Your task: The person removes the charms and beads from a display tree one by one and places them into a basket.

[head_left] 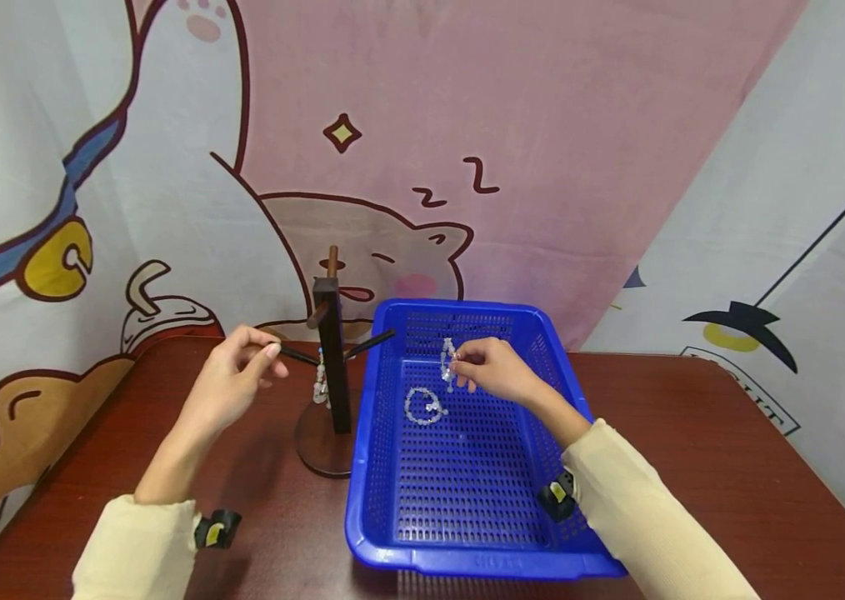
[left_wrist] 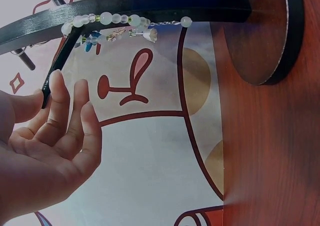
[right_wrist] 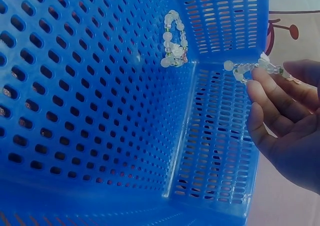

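Note:
My left hand (head_left: 231,375) pinches the tip of a dark peg (left_wrist: 60,58) on the wooden jewelry stand (head_left: 332,358), thumb against fingers. A beaded bracelet (left_wrist: 120,19) of white and clear beads with a blue charm hangs on that peg, near the post. Over the blue basket (head_left: 358,467), my right hand (head_left: 493,367) holds another beaded bracelet (right_wrist: 245,68) between thumb and fingers, its loose end dangling. A third bracelet (head_left: 422,407), pale beads with a white flower-like charm, lies on the basket floor below and left of the right hand.
The stand's round base (head_left: 317,446) sits on the reddish-brown table (head_left: 692,467), close against the basket's left side. More pegs, such as one (head_left: 370,343) reaching over the basket rim, stick out from the post. A cartoon-printed cloth (head_left: 565,150) hangs behind the table.

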Demonstrator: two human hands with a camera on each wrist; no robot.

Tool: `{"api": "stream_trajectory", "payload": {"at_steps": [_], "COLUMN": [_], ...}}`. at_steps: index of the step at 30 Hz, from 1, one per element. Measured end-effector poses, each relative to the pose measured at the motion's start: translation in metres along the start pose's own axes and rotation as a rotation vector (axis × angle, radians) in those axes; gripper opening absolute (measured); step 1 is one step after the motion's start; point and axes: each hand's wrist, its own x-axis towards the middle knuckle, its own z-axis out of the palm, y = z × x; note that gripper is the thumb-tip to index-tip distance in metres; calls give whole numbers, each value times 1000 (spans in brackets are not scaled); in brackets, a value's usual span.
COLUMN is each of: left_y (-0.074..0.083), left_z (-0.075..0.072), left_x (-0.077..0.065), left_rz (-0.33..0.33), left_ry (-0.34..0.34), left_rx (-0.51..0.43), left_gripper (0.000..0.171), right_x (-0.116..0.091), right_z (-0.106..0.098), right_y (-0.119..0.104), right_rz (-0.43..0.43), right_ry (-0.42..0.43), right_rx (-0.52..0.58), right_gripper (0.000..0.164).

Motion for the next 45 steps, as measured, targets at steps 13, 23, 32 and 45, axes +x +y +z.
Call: {"api": "stream_trajectory", "payload": {"at_steps": [13,23,32,45], "left_y": [1,0,0,-1], "left_z": [0,0,0,0], "left_x": [0,-1,-1,0], "left_rz": [-8,-12,-7,11], "left_ry": [-3,-5,-2,2], "left_rx": [-2,0,-1,-8], "left_gripper": [17,18,17,18], "right_x": [-1,1,9,17], "right_z": [0,-1,-2,-3], "right_y": [-1,-10,-35,-76], "right_rz": [0,-47,-88,-168], "right_ry": [0,-17,-62,-94], "right_rx": [35,4,3,77], "right_gripper": [10,10,12,13]}}
